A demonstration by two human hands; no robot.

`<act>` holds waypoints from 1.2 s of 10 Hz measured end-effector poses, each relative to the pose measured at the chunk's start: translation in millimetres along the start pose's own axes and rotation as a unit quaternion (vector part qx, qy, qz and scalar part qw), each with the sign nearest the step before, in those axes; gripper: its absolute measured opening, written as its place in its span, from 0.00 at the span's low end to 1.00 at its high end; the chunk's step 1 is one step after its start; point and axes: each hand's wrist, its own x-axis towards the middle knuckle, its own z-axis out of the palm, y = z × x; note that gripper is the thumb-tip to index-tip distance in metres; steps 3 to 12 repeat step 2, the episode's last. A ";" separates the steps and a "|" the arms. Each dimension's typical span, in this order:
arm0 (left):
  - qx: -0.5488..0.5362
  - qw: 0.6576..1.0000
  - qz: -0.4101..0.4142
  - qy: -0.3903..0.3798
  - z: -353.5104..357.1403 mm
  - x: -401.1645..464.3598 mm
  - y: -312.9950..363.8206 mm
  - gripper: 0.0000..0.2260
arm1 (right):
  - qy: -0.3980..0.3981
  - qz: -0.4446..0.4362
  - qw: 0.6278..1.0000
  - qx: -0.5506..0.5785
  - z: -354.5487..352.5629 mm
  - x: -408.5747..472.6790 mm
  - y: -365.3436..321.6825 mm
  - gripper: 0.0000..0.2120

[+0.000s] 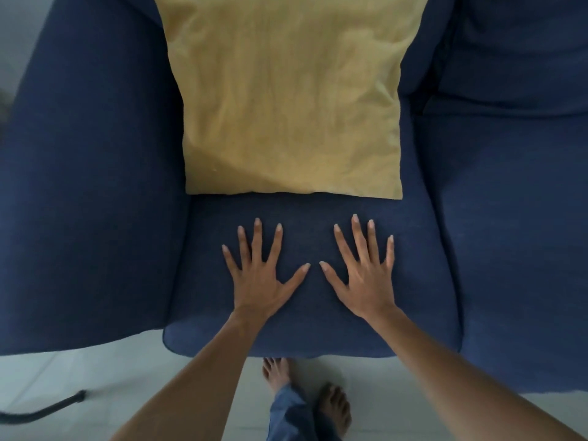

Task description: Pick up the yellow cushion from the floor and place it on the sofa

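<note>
The yellow cushion (289, 97) leans against the backrest of the dark blue sofa (95, 186), its lower edge resting on the seat. My left hand (259, 278) lies flat on the seat cushion in front of it, fingers spread and holding nothing. My right hand (366, 275) lies flat beside it, also spread and empty. Both hands are a short way from the cushion's lower edge and do not touch it.
The sofa's wide armrest (89, 154) is on the left and a second seat (515, 233) on the right. Pale floor (111, 377) runs along the sofa's front, with my bare feet (334, 405) on it and a dark strap (47, 409) at lower left.
</note>
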 end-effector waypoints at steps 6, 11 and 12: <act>-0.012 1.000 -0.004 0.006 -0.9 0.0 0.9 0.44 | -0.026 0.113 0.938 0.326 -38.7 8.4 -6.0 0.31; -0.012 1.000 -0.004 0.006 -0.9 0.0 0.9 0.44 | -0.026 0.113 0.938 0.326 -38.7 8.4 -6.0 0.31; -0.012 1.000 -0.004 0.006 -0.9 0.0 0.9 0.44 | -0.026 0.113 0.938 0.326 -38.7 8.4 -6.0 0.31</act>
